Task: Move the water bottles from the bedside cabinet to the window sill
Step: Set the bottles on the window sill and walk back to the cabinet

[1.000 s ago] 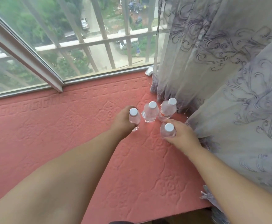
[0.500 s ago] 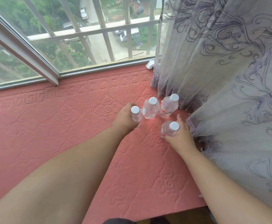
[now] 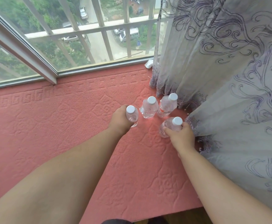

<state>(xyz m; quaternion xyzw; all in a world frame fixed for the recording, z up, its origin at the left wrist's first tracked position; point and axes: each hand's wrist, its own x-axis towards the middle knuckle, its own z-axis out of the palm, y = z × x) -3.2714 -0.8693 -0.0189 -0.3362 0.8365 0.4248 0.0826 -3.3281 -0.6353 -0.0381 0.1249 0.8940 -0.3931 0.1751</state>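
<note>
Several clear water bottles with white caps stand on the pink embossed window sill. My left hand grips the leftmost bottle, which stands upright on the sill. My right hand grips the nearest bottle close to the curtain; it leans a little to the right. Two more bottles stand free behind them: a middle bottle and a bottle with a red label right beside the curtain.
A grey patterned curtain hangs along the right, its hem touching the sill next to the bottles. The window frame and glass run along the back. A crumpled white scrap lies at the back by the curtain. The sill's front edge is near me.
Both hands stay on their bottles. The right-hand bottle has shifted slightly toward the curtain and tilted; the view has moved a little closer.
</note>
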